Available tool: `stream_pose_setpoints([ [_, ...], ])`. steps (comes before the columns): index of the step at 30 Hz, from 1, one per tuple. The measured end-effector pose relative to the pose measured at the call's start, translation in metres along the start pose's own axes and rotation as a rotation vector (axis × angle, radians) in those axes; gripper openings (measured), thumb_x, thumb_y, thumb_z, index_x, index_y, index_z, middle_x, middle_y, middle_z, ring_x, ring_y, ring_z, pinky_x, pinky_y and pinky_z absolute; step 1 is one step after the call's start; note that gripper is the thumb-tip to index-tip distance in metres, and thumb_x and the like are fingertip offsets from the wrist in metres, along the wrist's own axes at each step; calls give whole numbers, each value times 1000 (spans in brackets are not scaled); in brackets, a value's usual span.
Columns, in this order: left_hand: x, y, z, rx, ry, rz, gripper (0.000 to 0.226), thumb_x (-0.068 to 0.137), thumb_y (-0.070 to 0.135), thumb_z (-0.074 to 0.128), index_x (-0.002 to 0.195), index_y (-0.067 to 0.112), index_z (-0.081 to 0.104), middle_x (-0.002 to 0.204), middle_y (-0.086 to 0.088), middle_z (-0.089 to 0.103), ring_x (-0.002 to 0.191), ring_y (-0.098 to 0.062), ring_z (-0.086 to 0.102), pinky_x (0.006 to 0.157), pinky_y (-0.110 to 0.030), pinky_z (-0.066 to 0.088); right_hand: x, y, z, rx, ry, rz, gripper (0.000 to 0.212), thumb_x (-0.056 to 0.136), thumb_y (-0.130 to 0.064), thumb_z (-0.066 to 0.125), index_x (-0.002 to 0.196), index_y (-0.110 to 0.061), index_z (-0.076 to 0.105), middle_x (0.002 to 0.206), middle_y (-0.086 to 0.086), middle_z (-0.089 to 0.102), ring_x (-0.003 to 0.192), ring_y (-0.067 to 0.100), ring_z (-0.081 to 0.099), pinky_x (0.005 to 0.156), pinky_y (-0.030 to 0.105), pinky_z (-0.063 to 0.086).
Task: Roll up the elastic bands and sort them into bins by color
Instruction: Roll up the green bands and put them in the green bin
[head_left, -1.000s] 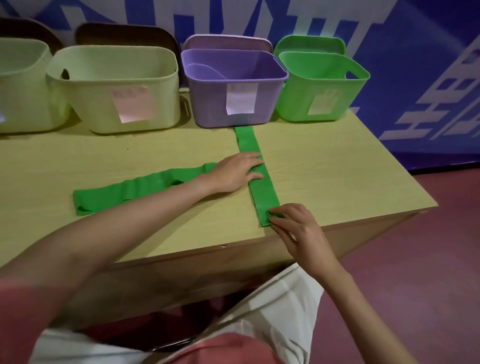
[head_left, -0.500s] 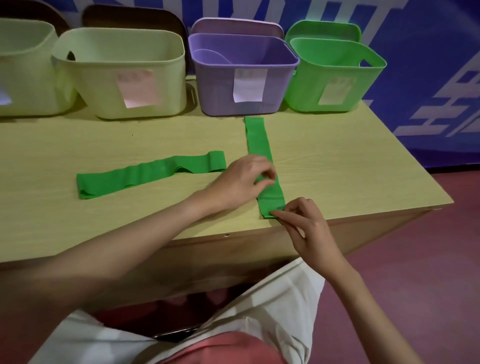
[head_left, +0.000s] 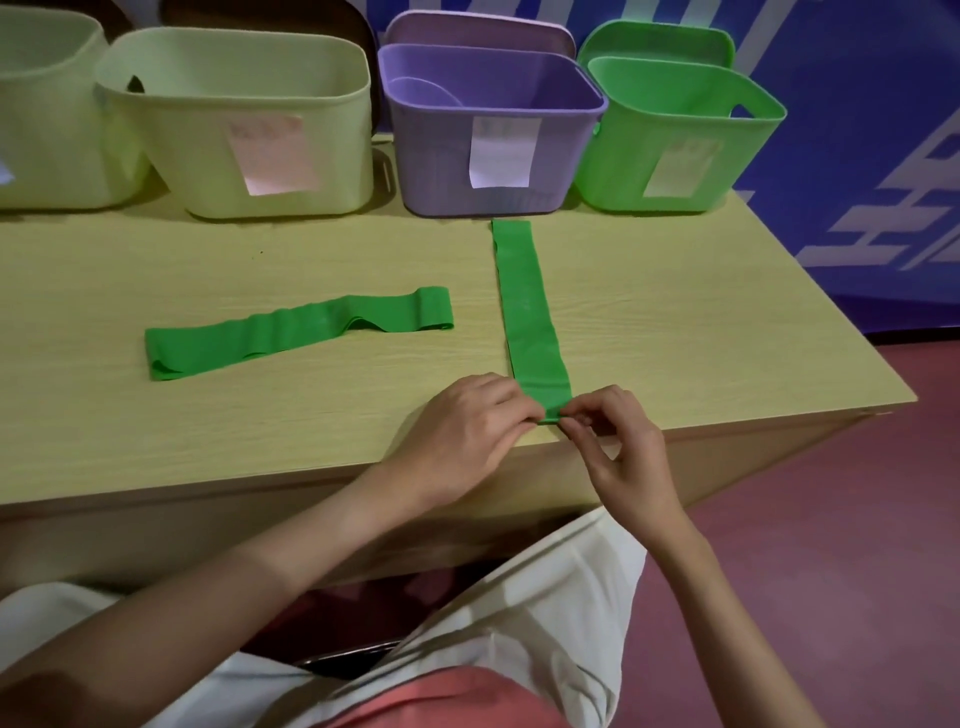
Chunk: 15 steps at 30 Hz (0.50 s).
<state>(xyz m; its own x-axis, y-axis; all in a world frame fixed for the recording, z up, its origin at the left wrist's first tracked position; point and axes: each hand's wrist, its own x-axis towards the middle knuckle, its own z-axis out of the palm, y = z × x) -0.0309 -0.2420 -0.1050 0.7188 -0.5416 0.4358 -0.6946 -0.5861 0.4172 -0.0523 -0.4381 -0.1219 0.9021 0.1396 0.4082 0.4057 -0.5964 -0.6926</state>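
From my seat the light is dim and even, with a greenish cast. Soft shadows sit under the bins (head_left: 234, 124) and beneath the table (head_left: 675, 291) edge. No glare. The wide lens bows the rows of bins and the table edge. My view is slightly soft throughout; the bin labels are unreadable.

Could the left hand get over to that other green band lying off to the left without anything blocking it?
Probably yes. Only bare table lies between the left hand and the loose green band. But that hand is now pinching the near end of the straight band and would have to let go first.
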Motion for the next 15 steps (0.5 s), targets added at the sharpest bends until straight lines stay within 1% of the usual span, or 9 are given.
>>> stream_pose_setpoints([
  [3, -2, 1, 0, 6, 15, -11, 13, 88, 14, 61, 97, 8, 69, 89, -4, 66, 83, -19, 62, 76, -33, 52, 1, -2, 1, -21, 3, -2, 3, 88, -12, 63, 87, -14, 63, 83, -7, 58, 81, 17, 54, 69, 41, 48],
  [6, -4, 1, -2, 16, 20, -14, 11, 88, 11, 65, 97, 7, 71, 87, -4, 65, 83, -17, 59, 75, -29, 50, 2, -4, 2, -57, -3, 8, 4, 88, -15, 61, 86, -15, 65, 82, -6, 59, 81, 17, 53, 70, 42, 49],
  [8, -6, 2, -2, 34, 22, 0, 11, 89, 11, 64, 96, 6, 71, 86, -4, 63, 83, -17, 56, 73, -28, 48, 2, -5, 4, -105, 3, 10, 6, 87, -15, 60, 87, -14, 66, 81, -3, 58, 81, 19, 52, 69, 43, 49],
  [11, -8, 4, -2, 77, 21, 9, 10, 89, 9, 63, 94, 5, 71, 84, -5, 61, 82, -19, 54, 68, -32, 48, 1, -8, 9, -192, 33, 6, 8, 86, -13, 60, 87, -11, 67, 83, 0, 54, 82, 21, 49, 68, 42, 49],
  [13, -9, 6, -2, 119, 0, 7, 9, 88, 6, 64, 93, 4, 70, 84, -6, 59, 82, -20, 53, 65, -36, 49, -1, -10, 10, -260, 63, -25, 7, 86, -10, 63, 87, -8, 69, 85, 3, 53, 81, 21, 49, 67, 38, 47],
  [15, -11, 9, -4, 171, -33, 7, 8, 88, 2, 62, 92, 4, 69, 86, -7, 57, 84, -21, 51, 65, -37, 48, -5, -11, 9, -318, 92, -81, 5, 85, -5, 67, 89, -4, 71, 87, 6, 54, 81, 21, 50, 66, 34, 45],
])
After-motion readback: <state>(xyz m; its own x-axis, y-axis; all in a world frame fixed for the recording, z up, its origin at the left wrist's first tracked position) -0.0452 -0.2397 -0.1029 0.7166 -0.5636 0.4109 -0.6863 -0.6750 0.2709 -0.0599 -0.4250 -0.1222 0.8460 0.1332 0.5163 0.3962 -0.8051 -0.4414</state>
